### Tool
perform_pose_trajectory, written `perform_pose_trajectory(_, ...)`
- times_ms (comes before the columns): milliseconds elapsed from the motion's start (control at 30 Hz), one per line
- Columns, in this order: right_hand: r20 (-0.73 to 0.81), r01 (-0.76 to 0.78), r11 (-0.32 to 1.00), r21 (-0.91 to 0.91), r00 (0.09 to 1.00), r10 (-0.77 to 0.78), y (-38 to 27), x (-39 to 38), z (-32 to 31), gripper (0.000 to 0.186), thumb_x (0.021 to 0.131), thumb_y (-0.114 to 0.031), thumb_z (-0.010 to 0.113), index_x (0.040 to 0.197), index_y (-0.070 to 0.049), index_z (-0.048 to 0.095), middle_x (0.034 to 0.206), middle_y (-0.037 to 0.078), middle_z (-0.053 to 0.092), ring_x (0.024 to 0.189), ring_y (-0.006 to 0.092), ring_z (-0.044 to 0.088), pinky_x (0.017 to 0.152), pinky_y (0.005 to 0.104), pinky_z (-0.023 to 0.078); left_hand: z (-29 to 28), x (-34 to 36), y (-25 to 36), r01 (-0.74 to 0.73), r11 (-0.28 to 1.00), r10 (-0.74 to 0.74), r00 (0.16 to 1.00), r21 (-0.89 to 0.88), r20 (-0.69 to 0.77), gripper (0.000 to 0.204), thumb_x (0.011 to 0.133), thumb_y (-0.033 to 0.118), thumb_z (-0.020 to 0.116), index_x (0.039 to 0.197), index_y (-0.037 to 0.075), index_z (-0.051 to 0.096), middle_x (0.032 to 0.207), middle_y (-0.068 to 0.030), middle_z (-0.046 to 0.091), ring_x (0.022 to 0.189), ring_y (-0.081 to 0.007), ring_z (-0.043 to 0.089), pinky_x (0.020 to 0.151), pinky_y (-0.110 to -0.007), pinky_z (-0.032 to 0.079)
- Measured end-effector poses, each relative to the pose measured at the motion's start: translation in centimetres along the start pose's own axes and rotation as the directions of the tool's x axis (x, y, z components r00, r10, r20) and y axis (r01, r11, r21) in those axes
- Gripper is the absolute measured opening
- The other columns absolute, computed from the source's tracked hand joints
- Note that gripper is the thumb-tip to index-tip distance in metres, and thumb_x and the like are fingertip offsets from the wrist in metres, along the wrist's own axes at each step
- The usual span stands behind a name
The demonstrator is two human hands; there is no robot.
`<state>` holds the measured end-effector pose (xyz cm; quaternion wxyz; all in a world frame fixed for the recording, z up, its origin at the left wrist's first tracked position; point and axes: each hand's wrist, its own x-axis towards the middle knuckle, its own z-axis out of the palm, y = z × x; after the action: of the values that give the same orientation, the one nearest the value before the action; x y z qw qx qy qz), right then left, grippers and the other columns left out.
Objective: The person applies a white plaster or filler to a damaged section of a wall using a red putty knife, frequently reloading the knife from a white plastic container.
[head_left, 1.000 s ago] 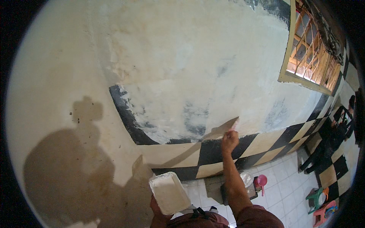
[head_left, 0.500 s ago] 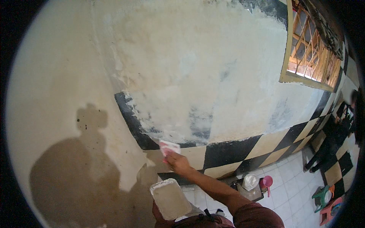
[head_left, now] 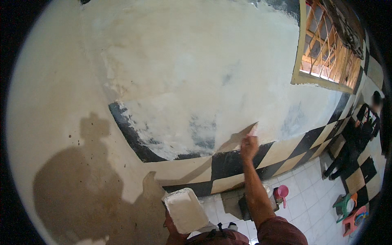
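My right hand (head_left: pixel 249 147) is closed around a flat pink-and-white scraper (head_left: pixel 253 130). Its edge is at the wall (head_left: pixel 175 69), on the pale smeared coating just above the black-and-cream checks. Low in the view, my left hand (head_left: pixel 173 229) supports a shallow rectangular white tub (head_left: pixel 179 192) from its left side and below; most of those fingers are hidden. Cream-coloured paste lies in the tub and crusts its rim. Dark patches show through the coating left of my right hand.
A barred window (head_left: pixel 326 49) is at the upper right. At the far right a person in dark clothes (head_left: pixel 355 139) stands by the checked wall. A pink dipper (head_left: pixel 282 192) is beside my right forearm; green (head_left: pixel 345 207) and red stools (head_left: pixel 354 220) stand on white tiles.
My right hand has swept right and upward along the wall with the scraper, which now shows edge-on. The tub has barely shifted. The view has turned slightly right.
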<state>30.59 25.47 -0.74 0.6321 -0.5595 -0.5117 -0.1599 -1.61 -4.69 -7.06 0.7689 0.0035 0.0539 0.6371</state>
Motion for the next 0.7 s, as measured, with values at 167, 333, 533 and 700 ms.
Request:
perform_pose_trajectory(167,0.372,0.214,0.977,0.016,0.905,-0.205,-11.6,-8.4,9.2,0.021,0.086,-0.024,0.064,0.099,-0.007,0.064,0.100,0.021,0.061,0.089,0.0396,0.061,0.075,0.0510,0.050,4.3,-1.8,-0.4,-0.123,0.978,0.142,0.985,0.167,-0.102,0.061,0.094,0.053,0.044,0.142,0.014,0.043,0.138,-0.0122,0.052,0.123,-0.0367,0.054,0.100,-0.058,0.045)
perform_pose_trajectory(333,0.476,0.299,0.840,0.452,0.715,-0.511,-23.7,-15.7,10.5,0.016,0.085,-0.022,0.066,0.087,-0.006,0.063,0.089,0.012,0.058,0.075,0.0325,0.064,0.059,0.0446,0.055,2.4,-3.5,1.4,-0.196,0.920,0.227,0.972,0.340,-0.054,0.062,0.093,0.052,0.047,0.141,0.013,0.043,0.137,-0.0135,0.052,0.121,-0.0371,0.054,0.100,-0.059,0.045)
perform_pose_trajectory(533,0.501,0.134,0.747,0.651,0.663,-0.555,-24.8,-15.4,3.9,0.013,0.081,-0.016,0.070,0.088,-0.006,0.064,0.091,0.011,0.060,0.079,0.0314,0.064,0.065,0.0396,0.054,3.6,-3.9,1.7,-0.221,0.915,0.271,0.956,0.338,-0.111,0.059,0.096,0.049,0.039,0.141,0.011,0.043,0.137,-0.0142,0.052,0.122,-0.0364,0.054,0.102,-0.057,0.044)
perform_pose_trajectory(700,0.633,-0.263,0.779,0.569,0.745,-0.210,-20.2,-9.9,-3.9,0.013,0.076,-0.003,0.067,0.078,-0.001,0.055,0.083,0.013,0.061,0.079,0.0270,0.062,0.073,0.0350,0.049,4.3,-1.9,0.5,-0.172,0.951,0.204,0.974,0.256,-0.103,0.059,0.095,0.048,0.042,0.141,0.011,0.042,0.137,-0.0141,0.052,0.122,-0.0359,0.054,0.102,-0.056,0.044)
